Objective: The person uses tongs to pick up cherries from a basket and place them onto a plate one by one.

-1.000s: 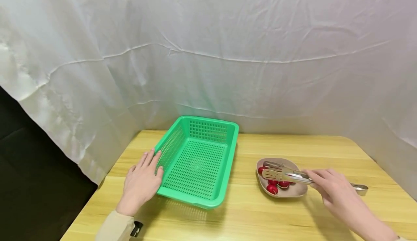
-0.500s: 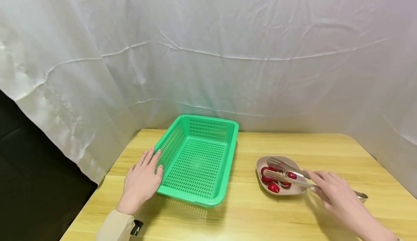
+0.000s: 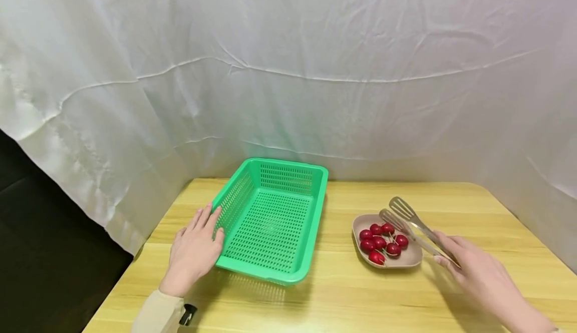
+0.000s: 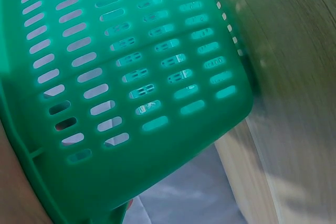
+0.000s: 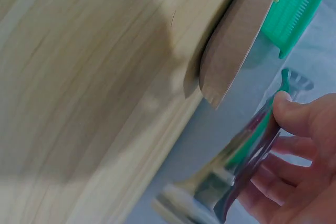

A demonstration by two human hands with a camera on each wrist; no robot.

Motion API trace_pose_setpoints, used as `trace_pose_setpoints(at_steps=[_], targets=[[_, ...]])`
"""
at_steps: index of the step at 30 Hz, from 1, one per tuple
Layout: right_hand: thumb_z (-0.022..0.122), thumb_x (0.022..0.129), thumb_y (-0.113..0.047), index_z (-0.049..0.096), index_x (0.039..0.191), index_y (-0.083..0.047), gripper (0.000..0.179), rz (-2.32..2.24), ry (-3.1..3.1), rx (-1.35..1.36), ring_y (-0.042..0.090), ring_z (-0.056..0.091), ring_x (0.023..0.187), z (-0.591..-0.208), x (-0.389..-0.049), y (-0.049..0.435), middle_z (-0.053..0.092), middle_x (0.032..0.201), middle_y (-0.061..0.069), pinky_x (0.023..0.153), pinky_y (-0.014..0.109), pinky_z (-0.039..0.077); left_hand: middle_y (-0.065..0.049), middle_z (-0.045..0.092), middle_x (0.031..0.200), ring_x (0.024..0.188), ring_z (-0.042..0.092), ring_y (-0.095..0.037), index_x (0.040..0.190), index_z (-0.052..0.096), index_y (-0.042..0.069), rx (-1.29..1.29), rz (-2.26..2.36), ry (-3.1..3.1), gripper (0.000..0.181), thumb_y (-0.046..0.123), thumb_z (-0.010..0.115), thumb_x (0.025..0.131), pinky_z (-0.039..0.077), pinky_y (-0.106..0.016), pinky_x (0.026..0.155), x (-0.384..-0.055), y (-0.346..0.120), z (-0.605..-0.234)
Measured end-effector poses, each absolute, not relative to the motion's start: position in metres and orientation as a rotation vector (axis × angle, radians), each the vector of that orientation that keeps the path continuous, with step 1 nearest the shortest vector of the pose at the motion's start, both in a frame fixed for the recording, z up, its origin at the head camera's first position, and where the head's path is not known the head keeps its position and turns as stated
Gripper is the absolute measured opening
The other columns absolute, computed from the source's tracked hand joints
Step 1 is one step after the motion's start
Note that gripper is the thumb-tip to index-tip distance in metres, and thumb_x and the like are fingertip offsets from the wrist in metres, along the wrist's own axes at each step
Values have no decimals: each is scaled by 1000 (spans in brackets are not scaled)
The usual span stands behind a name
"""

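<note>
My left hand (image 3: 196, 250) rests on the left rim of a green perforated plastic basket (image 3: 288, 277), its fingers nearly straight. Close up in the left wrist view is the slotted outer wall (image 4: 142, 166) of that basket. Metal tongs (image 3: 422, 228) are held in my right hand (image 3: 480, 273), thumb on one arm and fingers along the other. Their slotted heads stand apart over the right part of a pinkish-beige bowl (image 3: 411, 259), with nothing between them. Several dark red cherries (image 3: 379, 243) with stems lie in the bowl. In the right wrist view, the bowl (image 5: 236, 40) appears side-on beyond the tongs.
The light wooden table (image 3: 351, 298) carries the basket on the left and the bowl on the right. A pale cloth (image 3: 288, 72) hangs behind it. Something black (image 3: 45, 253) stands beyond the table's left edge.
The tongs have lifted and swung right and back from over the middle of the bowl, uncovering the cherries. The left hand and basket look unmoved.
</note>
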State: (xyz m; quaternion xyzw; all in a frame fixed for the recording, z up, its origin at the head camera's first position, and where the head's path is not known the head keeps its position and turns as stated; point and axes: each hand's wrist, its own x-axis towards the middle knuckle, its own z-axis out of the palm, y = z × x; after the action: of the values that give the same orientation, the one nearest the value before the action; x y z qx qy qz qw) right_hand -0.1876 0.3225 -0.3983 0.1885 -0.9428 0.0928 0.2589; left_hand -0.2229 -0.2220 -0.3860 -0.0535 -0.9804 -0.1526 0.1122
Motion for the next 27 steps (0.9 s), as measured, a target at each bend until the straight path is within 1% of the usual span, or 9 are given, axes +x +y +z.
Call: trace_pose_setpoints(at_steps=[2,3,7,9,12,14,16,21,27], targets=[[81,80,-17,60,128,-1,55,251,-2590,466,22,61,72,-397,-188,324,68,104,13,49,43,48,-15,18,162,147,15,-39,156,29,9,-156,-444,-2879,55,30,35,105,19,-69,108,-223,-223,-386],[80,80,-18,60,128,-1,55,248,-2609,440,20,58,68,-396,-188,325,67,100,13,47,41,46,-15,18,162,147,15,-39,156,29,9,-155,-443,-2881,55,30,34,105,19,-69,108,-223,-223,-386],[76,87,-25,60,126,3,50,279,-2698,332,16,48,57,-394,-188,329,61,80,7,41,34,37,-15,17,162,147,15,-39,156,28,10,-150,-427,-2887,56,33,31,105,20,-70,107,-223,-224,-385],[73,89,-26,63,116,0,39,304,-2738,284,13,39,53,-394,-188,331,51,68,1,41,30,29,-15,17,162,147,15,-39,156,28,10,-152,-427,-2888,56,33,31,105,20,-70,107,-223,-224,-385],[72,90,-26,61,94,-9,21,335,-2779,235,13,36,50,-395,-189,335,39,59,-5,41,29,26,-15,17,162,147,15,-39,156,28,9,-153,-426,-2889,56,33,31,105,20,-70,107,-223,-224,-385],[71,90,-27,56,85,-13,21,350,-2813,212,13,36,50,-396,-189,338,37,57,-5,42,30,27,-15,17,162,147,15,-39,156,28,9,-154,-425,-2891,56,33,31,105,20,-70,107,-223,-224,-385],[71,90,-28,55,82,-14,22,357,-2845,193,14,37,50,-397,-190,340,37,57,-5,43,31,27,-15,17,162,147,15,-39,156,28,9,-154,-427,-2891,56,32,32,105,19,-70,107,-223,-224,-385],[70,89,-29,57,81,-14,22,368,-2911,157,15,37,51,-401,-195,343,39,56,-4,44,31,28,-15,18,162,147,14,-39,156,28,9,-160,-442,-2892,56,31,33,105,19,-70,107,-223,-223,-385],[72,88,-31,54,73,-15,28,377,-2941,134,14,37,50,-407,-201,346,39,55,-4,44,30,28,-16,18,162,147,15,-39,156,28,9,-162,-427,-2894,56,31,31,105,19,-70,107,-222,-221,-384]])
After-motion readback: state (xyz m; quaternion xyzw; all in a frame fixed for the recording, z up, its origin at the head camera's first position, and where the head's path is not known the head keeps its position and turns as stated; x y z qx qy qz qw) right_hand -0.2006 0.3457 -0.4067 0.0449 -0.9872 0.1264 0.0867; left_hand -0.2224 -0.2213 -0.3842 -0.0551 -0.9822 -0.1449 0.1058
